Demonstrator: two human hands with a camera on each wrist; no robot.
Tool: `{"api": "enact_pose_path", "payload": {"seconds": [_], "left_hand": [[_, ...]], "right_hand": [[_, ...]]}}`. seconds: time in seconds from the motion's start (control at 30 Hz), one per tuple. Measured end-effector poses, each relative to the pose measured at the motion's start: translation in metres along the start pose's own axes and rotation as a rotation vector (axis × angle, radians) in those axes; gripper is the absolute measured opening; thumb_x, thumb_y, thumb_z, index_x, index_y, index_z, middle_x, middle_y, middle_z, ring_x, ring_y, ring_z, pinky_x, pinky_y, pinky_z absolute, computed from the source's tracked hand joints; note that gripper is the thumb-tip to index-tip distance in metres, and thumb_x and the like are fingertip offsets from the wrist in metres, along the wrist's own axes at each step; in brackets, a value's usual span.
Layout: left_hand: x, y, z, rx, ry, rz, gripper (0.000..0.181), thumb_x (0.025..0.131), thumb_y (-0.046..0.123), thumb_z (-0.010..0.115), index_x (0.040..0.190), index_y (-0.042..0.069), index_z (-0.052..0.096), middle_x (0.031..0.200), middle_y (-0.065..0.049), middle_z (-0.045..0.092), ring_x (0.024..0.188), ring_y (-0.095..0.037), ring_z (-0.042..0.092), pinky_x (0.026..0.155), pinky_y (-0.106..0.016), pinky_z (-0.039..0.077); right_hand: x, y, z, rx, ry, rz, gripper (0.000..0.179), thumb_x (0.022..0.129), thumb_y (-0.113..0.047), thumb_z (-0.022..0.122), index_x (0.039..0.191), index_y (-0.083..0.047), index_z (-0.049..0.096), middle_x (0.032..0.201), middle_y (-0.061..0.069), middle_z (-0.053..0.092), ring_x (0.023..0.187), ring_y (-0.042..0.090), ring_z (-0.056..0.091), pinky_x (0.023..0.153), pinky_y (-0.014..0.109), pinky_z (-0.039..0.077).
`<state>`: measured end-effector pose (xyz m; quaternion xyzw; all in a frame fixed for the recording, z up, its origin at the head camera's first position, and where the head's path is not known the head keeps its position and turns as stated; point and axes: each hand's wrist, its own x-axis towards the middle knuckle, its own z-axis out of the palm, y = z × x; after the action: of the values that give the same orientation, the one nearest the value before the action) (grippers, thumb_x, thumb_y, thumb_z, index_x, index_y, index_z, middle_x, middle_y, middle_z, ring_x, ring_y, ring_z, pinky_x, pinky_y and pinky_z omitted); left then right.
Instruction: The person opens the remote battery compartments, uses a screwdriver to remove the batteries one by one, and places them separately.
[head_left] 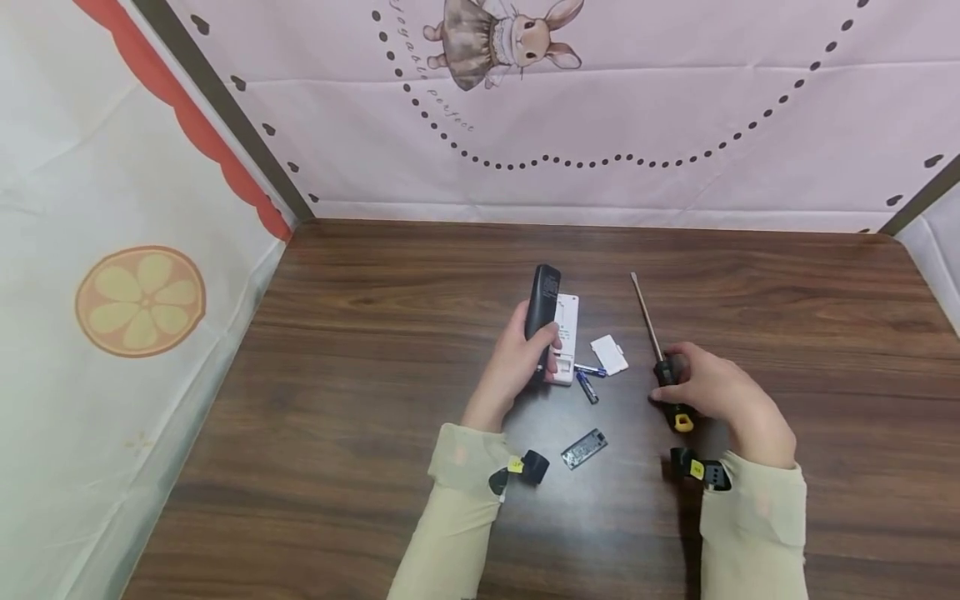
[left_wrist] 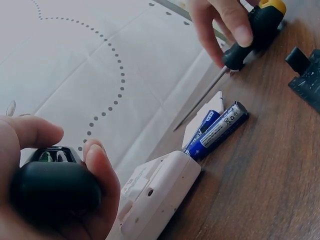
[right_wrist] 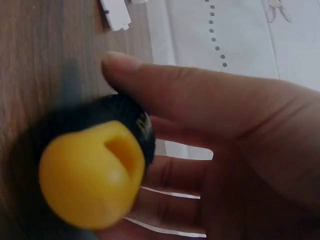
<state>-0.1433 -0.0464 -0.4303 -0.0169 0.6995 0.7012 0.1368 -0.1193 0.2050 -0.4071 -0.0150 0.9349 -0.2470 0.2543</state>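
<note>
My left hand [head_left: 513, 358] grips a black remote control [head_left: 543, 300]. In the left wrist view its near end shows metal contacts in an uncovered battery slot. Just right of it, a white remote control [head_left: 566, 333] lies on the table, its battery recess uncovered. My right hand [head_left: 708, 383] holds a screwdriver [right_wrist: 92, 175] by its black and yellow handle, thumb on one side and fingers on the other. The metal shaft points toward the back of the table. The handle lies at or very near the tabletop.
Two blue batteries [left_wrist: 220, 131] lie beside the white remote. A white battery cover [head_left: 609, 355] is between them and the screwdriver. Nearer the front lies a dark battery cover [head_left: 584, 448]. The wooden table [head_left: 337, 400] meets printed cloth walls [head_left: 637, 108] behind and at the left.
</note>
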Motion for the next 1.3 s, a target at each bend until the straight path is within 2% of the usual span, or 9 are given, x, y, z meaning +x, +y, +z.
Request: {"api": "enact_pose_path", "payload": {"seconds": [0.1,0.27,0.37,0.5,0.67,0.87,1.03,1.17,1.3], "left_hand": [[0.0,0.0,-0.001,-0.03,0.008,0.012,0.043,0.088,0.024,0.053,0.127,0.024,0.036,0.079,-0.011,0.058,0.047,-0.017,0.052,0.042,-0.032,0.048],[0.0,0.001,-0.005,-0.113,0.033,0.021,0.035,0.09,0.025,0.051,0.122,0.017,0.04,0.083,-0.015,0.061,0.048,-0.017,0.052,0.042,-0.029,0.047],[0.0,0.002,-0.009,-0.175,0.063,0.031,0.032,0.091,0.028,0.049,0.119,0.014,0.041,0.089,-0.016,0.063,0.051,-0.016,0.053,0.044,-0.028,0.046],[-0.001,0.003,-0.016,-0.265,0.077,0.03,0.04,0.091,0.041,0.045,0.122,0.016,0.041,0.094,-0.015,0.064,0.053,-0.017,0.054,0.046,-0.027,0.046],[-0.001,0.003,-0.024,-0.355,0.049,0.041,0.05,0.09,0.051,0.039,0.125,0.016,0.043,0.096,-0.018,0.063,0.054,-0.018,0.055,0.048,-0.028,0.047],[-0.001,0.004,-0.028,-0.388,0.072,0.059,0.055,0.087,0.058,0.037,0.122,0.016,0.048,0.089,-0.017,0.063,0.055,-0.018,0.056,0.051,-0.03,0.049],[-0.001,0.005,-0.029,-0.398,0.119,0.071,0.056,0.087,0.057,0.038,0.113,0.008,0.05,0.079,-0.014,0.059,0.052,-0.018,0.054,0.048,-0.031,0.048],[-0.002,0.006,-0.031,-0.403,0.149,0.059,0.052,0.088,0.055,0.04,0.116,0.012,0.05,0.078,-0.013,0.058,0.051,-0.017,0.053,0.049,-0.031,0.048],[-0.003,0.007,-0.033,-0.405,0.136,0.052,0.047,0.088,0.05,0.045,0.118,0.014,0.048,0.081,-0.016,0.056,0.051,-0.017,0.053,0.049,-0.031,0.048]], "right_hand": [[0.002,-0.002,0.001,-0.017,0.02,-0.013,0.069,0.075,-0.036,0.068,0.128,-0.003,0.038,0.096,0.015,0.058,0.079,0.026,0.054,0.067,0.042,0.041],[0.0,0.0,-0.002,-0.018,0.079,-0.034,0.052,0.08,-0.031,0.062,0.121,-0.001,0.047,0.103,0.019,0.058,0.085,0.029,0.054,0.067,0.042,0.042],[-0.003,0.003,-0.006,0.028,0.116,-0.044,0.044,0.084,-0.028,0.057,0.117,0.0,0.05,0.103,0.019,0.057,0.078,0.023,0.058,0.065,0.038,0.043],[-0.01,0.004,-0.012,0.064,0.221,-0.078,0.036,0.084,-0.023,0.051,0.112,-0.001,0.053,0.103,0.017,0.053,0.061,0.014,0.059,0.061,0.033,0.04],[-0.022,-0.004,-0.02,0.035,0.374,-0.163,0.028,0.084,-0.024,0.053,0.105,-0.008,0.059,0.097,0.01,0.056,0.074,0.022,0.051,0.061,0.032,0.035],[-0.039,-0.017,-0.029,0.063,0.422,-0.233,0.026,0.084,-0.037,0.058,0.104,-0.02,0.06,0.087,0.003,0.061,0.074,0.02,0.048,0.06,0.03,0.035],[-0.047,-0.025,-0.031,0.085,0.435,-0.273,0.031,0.08,-0.046,0.06,0.104,-0.026,0.061,0.091,-0.003,0.061,0.075,0.014,0.047,0.061,0.027,0.037],[-0.05,-0.028,-0.032,0.103,0.473,-0.327,0.027,0.08,-0.044,0.061,0.102,-0.029,0.062,0.092,-0.007,0.061,0.074,0.01,0.046,0.061,0.024,0.035],[-0.051,-0.028,-0.031,0.086,0.503,-0.418,0.02,0.08,-0.036,0.064,0.101,-0.033,0.063,0.088,-0.014,0.058,0.071,0.005,0.045,0.06,0.021,0.034]]}}
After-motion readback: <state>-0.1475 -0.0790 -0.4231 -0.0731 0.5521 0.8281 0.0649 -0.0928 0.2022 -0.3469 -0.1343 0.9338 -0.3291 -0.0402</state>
